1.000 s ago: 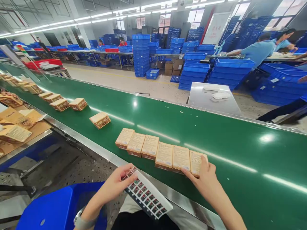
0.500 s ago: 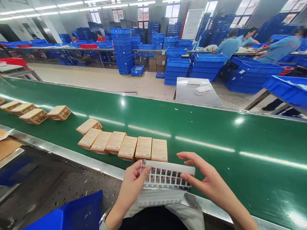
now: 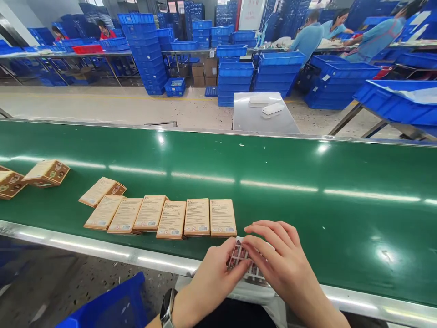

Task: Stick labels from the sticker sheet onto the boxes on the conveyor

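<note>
Your right hand (image 3: 282,253) is no longer reaching to the brown-and-cream printed cardboard cartons (image 3: 223,217); it is now meeting your left hand (image 3: 215,275) over the white-gridded sheet of small dark-red stickers (image 3: 256,272). The work in hand seems to be shifting from lining up cartons to handling stickers.

The sheet is hovering by the near edge of the long green conveyor belt (image 3: 307,218), over its shiny metal rim (image 3: 164,264), just in front of the row's right end. Your left thumb and fingers are pinching its left end. Your right fingers are curving over its upper edge; whether they are gripping a sticker, you cannot tell from here.

Six cartons are lying side by side near the belt's near edge, and a skewed brown-topped carton (image 3: 99,191), earlier standing apart, is now sitting just behind the left end.

The upper faces are showing fine printed lines, a barcode and a red round mark, all too small for reading. The white board (image 3: 251,16) in the background is carrying red characters, too blurred to read. No brand is coming through legibly.
</note>
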`<state>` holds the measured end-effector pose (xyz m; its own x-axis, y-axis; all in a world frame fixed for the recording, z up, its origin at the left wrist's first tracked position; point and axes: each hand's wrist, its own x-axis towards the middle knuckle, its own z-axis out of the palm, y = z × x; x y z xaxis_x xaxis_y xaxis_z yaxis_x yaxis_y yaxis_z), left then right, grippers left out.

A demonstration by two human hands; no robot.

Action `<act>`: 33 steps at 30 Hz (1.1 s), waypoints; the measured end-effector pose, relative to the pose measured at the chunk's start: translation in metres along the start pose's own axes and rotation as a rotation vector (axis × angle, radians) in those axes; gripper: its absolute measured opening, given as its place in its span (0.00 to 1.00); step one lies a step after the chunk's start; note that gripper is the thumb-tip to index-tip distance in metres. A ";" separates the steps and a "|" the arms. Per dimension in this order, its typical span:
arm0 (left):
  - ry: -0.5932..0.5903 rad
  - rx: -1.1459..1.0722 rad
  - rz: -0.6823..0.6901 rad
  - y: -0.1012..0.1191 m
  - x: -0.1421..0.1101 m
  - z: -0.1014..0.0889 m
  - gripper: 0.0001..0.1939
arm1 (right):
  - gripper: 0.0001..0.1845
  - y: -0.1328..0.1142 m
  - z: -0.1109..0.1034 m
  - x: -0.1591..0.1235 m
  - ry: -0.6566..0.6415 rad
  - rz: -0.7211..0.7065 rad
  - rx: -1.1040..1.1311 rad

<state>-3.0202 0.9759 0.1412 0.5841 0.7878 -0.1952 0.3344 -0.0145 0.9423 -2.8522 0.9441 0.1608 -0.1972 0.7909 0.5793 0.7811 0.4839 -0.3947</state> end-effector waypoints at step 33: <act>-0.313 0.018 0.107 -0.027 0.021 -0.007 0.08 | 0.21 0.079 0.033 -0.024 0.259 1.128 0.283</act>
<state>-3.0217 0.9972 0.1130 0.8143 0.5543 -0.1724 0.2704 -0.0994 0.9576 -2.8052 0.9758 0.0917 0.6679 0.7397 -0.0821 0.2717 -0.3450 -0.8984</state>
